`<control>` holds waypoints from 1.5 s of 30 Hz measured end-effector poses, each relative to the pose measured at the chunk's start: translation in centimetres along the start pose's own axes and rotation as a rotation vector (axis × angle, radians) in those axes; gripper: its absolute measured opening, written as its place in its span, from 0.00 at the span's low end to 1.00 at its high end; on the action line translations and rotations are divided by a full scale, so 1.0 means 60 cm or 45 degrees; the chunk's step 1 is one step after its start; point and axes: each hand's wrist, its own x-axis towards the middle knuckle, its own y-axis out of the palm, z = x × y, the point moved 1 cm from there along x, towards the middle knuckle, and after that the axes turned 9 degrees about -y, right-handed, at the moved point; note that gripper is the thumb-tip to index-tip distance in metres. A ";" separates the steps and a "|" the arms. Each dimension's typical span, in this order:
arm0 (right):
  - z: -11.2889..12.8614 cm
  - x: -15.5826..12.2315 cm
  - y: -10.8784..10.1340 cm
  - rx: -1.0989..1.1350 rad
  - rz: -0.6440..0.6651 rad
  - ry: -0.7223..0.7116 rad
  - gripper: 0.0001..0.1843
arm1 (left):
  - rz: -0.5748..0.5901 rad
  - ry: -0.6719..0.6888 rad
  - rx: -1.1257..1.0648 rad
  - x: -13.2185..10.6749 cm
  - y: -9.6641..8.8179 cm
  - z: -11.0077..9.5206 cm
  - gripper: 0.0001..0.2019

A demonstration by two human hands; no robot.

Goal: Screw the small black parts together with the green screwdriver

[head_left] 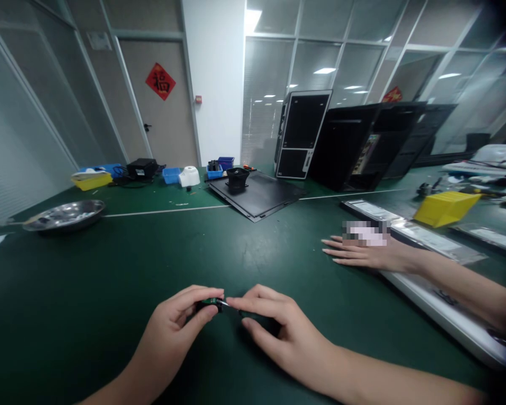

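My left hand (175, 318) pinches a small black part (212, 302) with greenish markings between thumb and fingers, low over the green tabletop. Its far side is covered by my fingers. In my right hand (289, 329) is a slim tool that looks like a screwdriver (259, 320), dark in the handle, with a short shiny metal shaft. The shaft points left and meets the right end of the black part; whether it sits inside or only touches cannot be seen. My right index finger lies along the shaft.
A co-worker's hand (362, 253) rests at the right beside long white strips (438, 306). A yellow bin (446, 208) stands beyond. Farther back are a metal bowl (67, 216), a black panel (263, 197) carrying a black part, blue bins (171, 175) and tall computer cases (303, 135).
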 end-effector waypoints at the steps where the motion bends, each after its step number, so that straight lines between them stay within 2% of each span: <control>1: 0.000 0.000 0.000 0.002 -0.001 0.000 0.22 | 0.007 0.004 0.005 0.000 0.000 0.000 0.09; 9: 0.003 0.002 0.000 0.072 -0.017 -0.011 0.21 | 0.110 -0.174 -0.167 -0.003 0.004 -0.001 0.09; 14: 0.001 0.002 0.000 0.068 -0.015 -0.025 0.21 | 0.098 -0.248 -0.249 -0.002 0.007 0.001 0.11; 20: 0.000 0.001 0.001 0.062 -0.024 -0.023 0.20 | 0.086 -0.199 -0.370 0.003 0.006 0.008 0.06; 27: -0.003 0.000 0.003 0.039 -0.015 -0.011 0.20 | 0.060 -0.248 -0.378 0.005 0.005 0.012 0.09; 33: -0.002 0.000 0.003 0.034 -0.025 -0.017 0.20 | 0.049 -0.153 -0.262 0.002 0.005 -0.003 0.06; 45: 0.006 0.002 0.001 -0.008 -0.016 0.024 0.18 | -0.026 -0.023 -0.019 -0.002 0.001 0.000 0.05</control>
